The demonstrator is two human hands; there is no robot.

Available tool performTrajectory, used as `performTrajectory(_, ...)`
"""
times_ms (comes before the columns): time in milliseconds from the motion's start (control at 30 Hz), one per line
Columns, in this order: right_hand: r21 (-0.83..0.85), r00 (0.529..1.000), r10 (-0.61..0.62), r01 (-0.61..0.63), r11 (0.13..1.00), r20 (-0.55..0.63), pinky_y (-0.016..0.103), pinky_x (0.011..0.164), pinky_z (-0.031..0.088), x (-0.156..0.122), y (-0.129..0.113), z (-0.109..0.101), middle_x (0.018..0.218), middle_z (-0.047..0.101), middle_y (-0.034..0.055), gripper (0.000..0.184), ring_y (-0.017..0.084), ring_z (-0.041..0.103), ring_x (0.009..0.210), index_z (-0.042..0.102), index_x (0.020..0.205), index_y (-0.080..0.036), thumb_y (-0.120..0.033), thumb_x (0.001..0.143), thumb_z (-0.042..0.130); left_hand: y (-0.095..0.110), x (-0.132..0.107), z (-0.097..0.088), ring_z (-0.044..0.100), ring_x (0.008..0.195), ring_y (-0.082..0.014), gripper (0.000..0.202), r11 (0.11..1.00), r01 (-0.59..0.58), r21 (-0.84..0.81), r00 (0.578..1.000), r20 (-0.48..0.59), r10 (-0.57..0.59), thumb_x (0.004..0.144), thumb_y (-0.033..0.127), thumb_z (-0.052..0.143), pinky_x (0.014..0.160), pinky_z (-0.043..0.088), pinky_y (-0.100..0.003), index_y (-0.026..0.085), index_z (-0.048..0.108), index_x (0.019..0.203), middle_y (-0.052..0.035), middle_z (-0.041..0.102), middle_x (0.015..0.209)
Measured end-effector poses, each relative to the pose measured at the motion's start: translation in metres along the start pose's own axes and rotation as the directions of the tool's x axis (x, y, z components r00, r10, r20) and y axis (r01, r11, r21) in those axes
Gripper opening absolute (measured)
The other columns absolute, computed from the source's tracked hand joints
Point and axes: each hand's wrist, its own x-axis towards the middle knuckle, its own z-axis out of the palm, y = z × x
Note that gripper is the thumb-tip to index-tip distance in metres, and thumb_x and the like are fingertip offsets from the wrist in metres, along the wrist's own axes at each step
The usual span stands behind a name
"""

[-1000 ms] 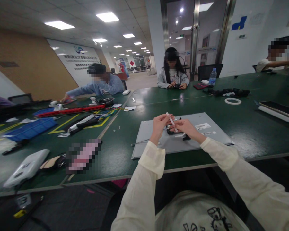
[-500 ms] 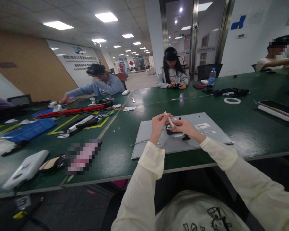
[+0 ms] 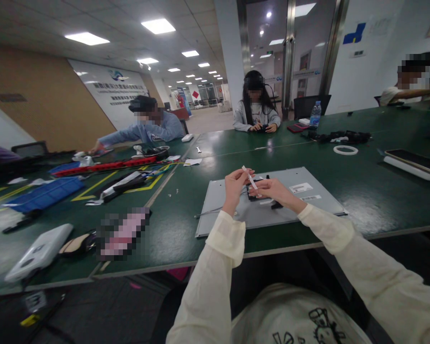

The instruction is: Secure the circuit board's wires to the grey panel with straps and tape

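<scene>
A thin white strip point(image 3: 250, 177) slants between my two hands, held above a grey metal panel point(image 3: 218, 193). My left hand point(image 3: 236, 185) pinches its upper part between thumb and fingers. At the lower end, the fingers of my right hand point(image 3: 273, 190) are closed on the same strip. Below and behind the hands lies a small black part point(image 3: 252, 195) on the panel, largely covered by my fingers. White labels point(image 3: 300, 188) are stuck on the panel's right side. A thin grey cable point(image 3: 208, 212) runs out over its left edge.
To the left lie a blue tray point(image 3: 45, 193), a white device point(image 3: 39, 251) and a pixelated pink item point(image 3: 125, 231). A phone point(image 3: 417, 160), a white ring point(image 3: 345, 150) and a water bottle point(image 3: 315, 114) are on the right. Other people sit around the green table point(image 3: 186, 239).
The white strip has shifted slightly to the left at its upper end. Both my hands keep nearly the same place, still holding it.
</scene>
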Motion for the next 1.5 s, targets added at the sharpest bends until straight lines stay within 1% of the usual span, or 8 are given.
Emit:
performTrajectory(400, 0.008, 0.999, 0.002, -0.002, 1.000, -0.054, 0.036, 0.089, 0.052, 0.002, 0.004, -0.003, 0.090, 0.072, 0.0074, 0.025, 0.019, 0.068, 0.087, 0.070, 0.094, -0.016, -0.032, 0.075, 0.069, 0.008, -0.003, 0.000, 0.068, 0.092, -0.0242, 0.034, 0.991, 0.083, -0.103, 0.996, 0.054, -0.078, 0.074, 0.041, 0.069, 0.084, 0.053, -0.039, 0.013, 0.069, 0.093, -0.0147, 0.072, 0.099)
performTrajectory(700, 0.003, 0.991, 0.006, -0.006, 1.000, -0.130, 0.034, 0.084, 0.052, 0.007, 0.006, -0.005, 0.085, 0.072, 0.0059, 0.022, 0.016, 0.067, 0.079, 0.070, 0.094, -0.017, -0.030, 0.077, 0.066, 0.003, 0.001, 0.004, 0.066, 0.099, -0.0233, 0.036, 0.996, 0.028, -0.089, 0.998, 0.064, -0.022, 0.072, 0.035, 0.071, 0.093, 0.049, -0.040, 0.013, 0.067, 0.101, -0.0143, 0.070, 0.108)
performTrajectory(867, -0.003, 0.990, -0.012, 0.012, 1.000, -0.138, 0.032, 0.081, 0.052, 0.006, 0.005, -0.004, 0.082, 0.071, 0.0054, 0.024, 0.016, 0.066, 0.075, 0.070, 0.093, -0.016, -0.032, 0.075, 0.067, 0.005, 0.000, 0.004, 0.068, 0.095, -0.0220, 0.057, 0.995, 0.051, -0.088, 0.998, 0.047, -0.047, 0.078, 0.037, 0.067, 0.090, 0.050, -0.039, 0.019, 0.051, 0.130, -0.0118, 0.071, 0.105)
performTrajectory(933, -0.006, 0.990, -0.018, 0.018, 1.000, -0.143, 0.031, 0.080, 0.052, 0.004, 0.004, -0.003, 0.080, 0.070, 0.0049, 0.026, 0.015, 0.065, 0.073, 0.071, 0.092, -0.015, -0.034, 0.074, 0.068, 0.005, 0.001, 0.002, 0.067, 0.097, -0.0219, 0.059, 0.996, 0.049, -0.081, 0.999, 0.027, -0.047, 0.079, 0.038, 0.066, 0.088, 0.050, -0.038, 0.021, 0.047, 0.133, -0.0117, 0.070, 0.107)
performTrajectory(1100, -0.014, 0.990, -0.047, 0.046, 0.999, -0.130, 0.030, 0.077, 0.051, 0.001, 0.000, 0.000, 0.075, 0.069, 0.0040, 0.030, 0.014, 0.063, 0.071, 0.071, 0.089, -0.014, -0.039, 0.071, 0.070, 0.003, 0.004, -0.007, 0.065, 0.103, -0.0207, 0.048, 0.997, 0.037, -0.067, 0.994, -0.098, -0.044, 0.079, 0.040, 0.066, 0.084, 0.051, -0.033, 0.023, 0.053, 0.122, -0.0109, 0.062, 0.125)
performTrajectory(1167, -0.016, 0.989, -0.056, 0.054, 0.998, -0.138, 0.029, 0.076, 0.051, 0.001, 0.000, 0.000, 0.075, 0.068, 0.0037, 0.030, 0.014, 0.062, 0.069, 0.071, 0.088, -0.015, -0.040, 0.072, 0.069, 0.002, 0.005, -0.008, 0.066, 0.099, -0.0205, 0.045, 0.996, 0.060, -0.072, 0.994, -0.090, -0.067, 0.079, 0.043, 0.065, 0.081, 0.052, -0.032, 0.020, 0.056, 0.117, -0.0123, 0.064, 0.121)
performTrajectory(1333, -0.038, 0.990, -0.051, 0.046, 0.998, -0.134, 0.029, 0.074, 0.050, 0.001, 0.000, 0.000, 0.075, 0.068, 0.0034, 0.029, 0.015, 0.063, 0.071, 0.070, 0.088, -0.015, -0.040, 0.073, 0.068, 0.002, 0.002, -0.003, 0.068, 0.088, -0.0212, 0.042, 0.994, 0.104, -0.031, 0.993, 0.057, -0.102, 0.075, 0.048, 0.068, 0.077, 0.052, -0.032, 0.014, 0.065, 0.100, -0.0140, 0.072, 0.099)
performTrajectory(1500, -0.057, 0.995, -0.020, 0.015, 0.998, -0.095, 0.026, 0.069, 0.051, 0.002, 0.003, -0.002, 0.078, 0.069, 0.0044, 0.027, 0.014, 0.063, 0.071, 0.070, 0.088, -0.015, -0.037, 0.073, 0.068, 0.003, 0.000, -0.002, 0.069, 0.078, -0.0207, 0.037, 0.996, 0.066, 0.054, 0.997, 0.025, -0.068, 0.071, 0.047, 0.071, 0.073, 0.052, -0.033, 0.013, 0.069, 0.086, -0.0134, 0.073, 0.088)
